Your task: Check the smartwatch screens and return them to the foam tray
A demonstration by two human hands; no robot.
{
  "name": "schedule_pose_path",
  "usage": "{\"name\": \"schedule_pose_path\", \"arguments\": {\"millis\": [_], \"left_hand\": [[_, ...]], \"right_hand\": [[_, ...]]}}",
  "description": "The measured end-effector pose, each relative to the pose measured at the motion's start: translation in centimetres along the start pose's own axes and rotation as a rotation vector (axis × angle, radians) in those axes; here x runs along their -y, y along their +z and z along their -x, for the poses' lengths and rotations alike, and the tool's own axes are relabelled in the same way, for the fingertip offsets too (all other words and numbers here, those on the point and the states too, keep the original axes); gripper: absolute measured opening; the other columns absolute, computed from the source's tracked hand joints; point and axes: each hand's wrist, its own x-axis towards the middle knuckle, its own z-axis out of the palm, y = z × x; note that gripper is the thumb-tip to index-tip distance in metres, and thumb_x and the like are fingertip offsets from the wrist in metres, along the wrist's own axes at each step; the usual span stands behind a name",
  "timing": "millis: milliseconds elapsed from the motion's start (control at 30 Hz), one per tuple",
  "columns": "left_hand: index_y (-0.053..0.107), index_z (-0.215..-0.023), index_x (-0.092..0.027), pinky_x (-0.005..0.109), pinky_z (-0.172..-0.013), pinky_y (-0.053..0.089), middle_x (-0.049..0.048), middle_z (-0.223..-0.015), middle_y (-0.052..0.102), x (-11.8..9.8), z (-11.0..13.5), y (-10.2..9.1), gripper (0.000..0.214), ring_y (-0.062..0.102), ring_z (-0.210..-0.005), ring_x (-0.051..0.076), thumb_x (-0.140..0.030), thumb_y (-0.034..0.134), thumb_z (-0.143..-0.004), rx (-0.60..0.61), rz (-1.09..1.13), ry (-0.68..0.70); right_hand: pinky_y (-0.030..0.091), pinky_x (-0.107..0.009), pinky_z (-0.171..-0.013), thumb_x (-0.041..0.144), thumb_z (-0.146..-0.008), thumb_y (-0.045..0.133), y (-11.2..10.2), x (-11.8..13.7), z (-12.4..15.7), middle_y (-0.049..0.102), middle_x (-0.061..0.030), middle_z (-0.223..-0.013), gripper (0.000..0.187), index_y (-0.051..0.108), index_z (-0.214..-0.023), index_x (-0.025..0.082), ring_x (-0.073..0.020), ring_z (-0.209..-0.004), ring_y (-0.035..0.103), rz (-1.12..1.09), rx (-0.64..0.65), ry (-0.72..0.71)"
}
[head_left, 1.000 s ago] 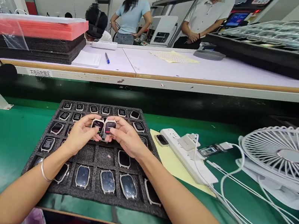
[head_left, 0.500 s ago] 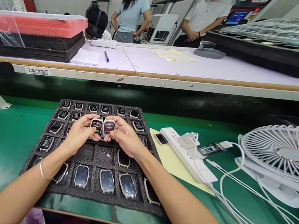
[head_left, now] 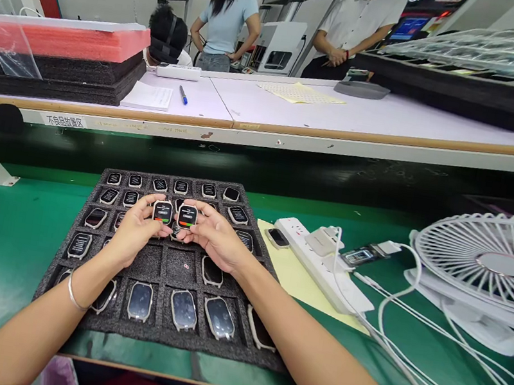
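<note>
Green table [head_left: 9,244], watches [head_left: 187,213] partly behind fingers [head_left: 152,227]

Left hand [head_left: 136,232] grips a lit watch [head_left: 163,211], right hand [head_left: 220,239] a second watch [head_left: 188,215]! Below, the foam tray [head_left: 156,333] on the desk [head_left: 9,244].

room: left of tray [head_left: 160,315] | right: power strip [head_left: 348,298], fan [head_left: 505,265] | under shelf [head_left: 269,142]: dark, unclear

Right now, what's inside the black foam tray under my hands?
The foam tray holds rows of watches, several with text on their screens. Your left hand and right hand, each holding a watch, cover parts of it, so what's beneath isn't fully visible.
</note>
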Motion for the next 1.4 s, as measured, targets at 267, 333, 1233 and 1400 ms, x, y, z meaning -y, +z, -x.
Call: {"name": "schedule_pose_path", "arguments": {"millis": [267, 333, 1233, 1400], "left_hand": [[0.049, -0.119, -0.017, 0.022, -0.066, 0.054, 0.0029, -0.096, 0.062, 0.23, -0.13, 0.07, 0.059, 0.066, -0.066, 0.012, -0.015, 0.066, -0.062, 0.022, -0.006, 0.054], [0.050, -0.119, -0.017, 0.022, -0.065, 0.054, 0.0029, -0.095, 0.062, 0.29, -0.14, 0.09, 0.059, 0.065, -0.066, 0.011, -0.014, 0.066, -0.062, 0.023, -0.004, 0.061], [0.052, -0.114, -0.018, 0.023, -0.063, 0.056, 0.0033, -0.094, 0.062, 0.33, 0.09, 0.23, 0.051, 0.063, -0.063, 0.011, -0.020, 0.073, -0.068, 0.028, -0.039, 0.099], [0.052, -0.113, -0.018, 0.023, -0.064, 0.056, 0.0028, -0.095, 0.061, 0.23, 0.18, 0.30, 0.050, 0.064, -0.064, 0.011, -0.019, 0.073, -0.068, 0.034, -0.030, 0.101]], "right_hand": [[0.052, -0.030, -0.068, 0.012, -0.071, 0.066, 0.45, 0.00, 0.10, 0.068, -0.0005, -0.086, 0.051, 0.051, -0.119, 0.021, -0.0169, -0.072, 0.068, 0.054, 0.025, -0.071], [0.053, -0.031, -0.067, 0.013, -0.072, 0.066, 0.45, -0.02, 0.10, 0.068, -0.0007, -0.086, 0.050, 0.051, -0.119, 0.021, -0.0173, -0.072, 0.068, 0.060, 0.035, -0.084], [0.054, -0.031, -0.067, 0.018, -0.077, 0.071, 0.29, -0.37, 0.18, 0.067, -0.0017, -0.090, 0.051, 0.051, -0.124, 0.021, -0.0179, -0.073, 0.068, 0.071, 0.039, -0.098], [0.053, -0.029, -0.065, 0.016, -0.075, 0.070, 0.35, -0.37, 0.11, 0.066, -0.0001, -0.085, 0.049, 0.052, -0.120, 0.021, -0.0163, -0.071, 0.067, 0.077, 0.053, -0.109]]}}
